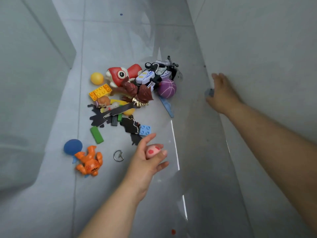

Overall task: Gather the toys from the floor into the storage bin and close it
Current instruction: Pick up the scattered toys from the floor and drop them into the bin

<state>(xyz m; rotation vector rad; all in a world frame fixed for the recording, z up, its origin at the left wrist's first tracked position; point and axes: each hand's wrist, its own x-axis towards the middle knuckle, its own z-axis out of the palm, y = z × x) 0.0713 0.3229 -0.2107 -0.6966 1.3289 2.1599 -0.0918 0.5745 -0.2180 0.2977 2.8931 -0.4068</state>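
left hand [144, 162] holds the pink ball [152, 152] in curled fingers; clear the storage bin [175, 143] rim before release. right hand [221, 95] at far wall, grip unclear.

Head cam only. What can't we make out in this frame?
Head view:
- Grey-blue thing at the right hand: mostly covered by the hand and blurred, so what it is and the grip are unclear.
- Pink ball: partly wrapped by the left hand.
- Toys beneath the black card shapes: covered by them.
- Red speck near the bottom edge: too small to identify.
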